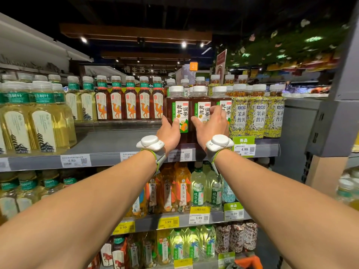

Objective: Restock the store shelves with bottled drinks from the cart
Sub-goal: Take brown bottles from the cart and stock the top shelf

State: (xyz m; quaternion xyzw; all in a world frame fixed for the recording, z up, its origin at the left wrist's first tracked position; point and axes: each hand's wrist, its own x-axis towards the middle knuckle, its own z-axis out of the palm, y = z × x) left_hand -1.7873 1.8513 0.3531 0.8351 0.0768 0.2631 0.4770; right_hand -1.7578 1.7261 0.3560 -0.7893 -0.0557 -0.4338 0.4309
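Your left hand (168, 133) wrapped the left dark-brown plastic tea bottle (181, 111), white cap, white-and-green label: thumb across the label front, fingers round its left side, looked like a firm hold. Your right hand (211, 125) held the middle brown tea bottle (202, 109) the same way, thumb on the front, fingers tucked into the gap toward the third brown bottle (223, 99) on its right. Both held bottles stood upright near the front edge of the grey metal top shelf (108, 141). Their bases were hidden by your hands, so I couldn't confirm they were seated. The cart was not in view. Risks, my read: the row was tight, so pushing the middle one back with fingers wedged in could have knocked the third bottle into the yellow floral-label bottles (259, 115) just beside it and toppled one. Both sat close to the lip, so letting go before they were fully on could have dropped one off the front. Sliding two at once could also have twisted the labels off-front.
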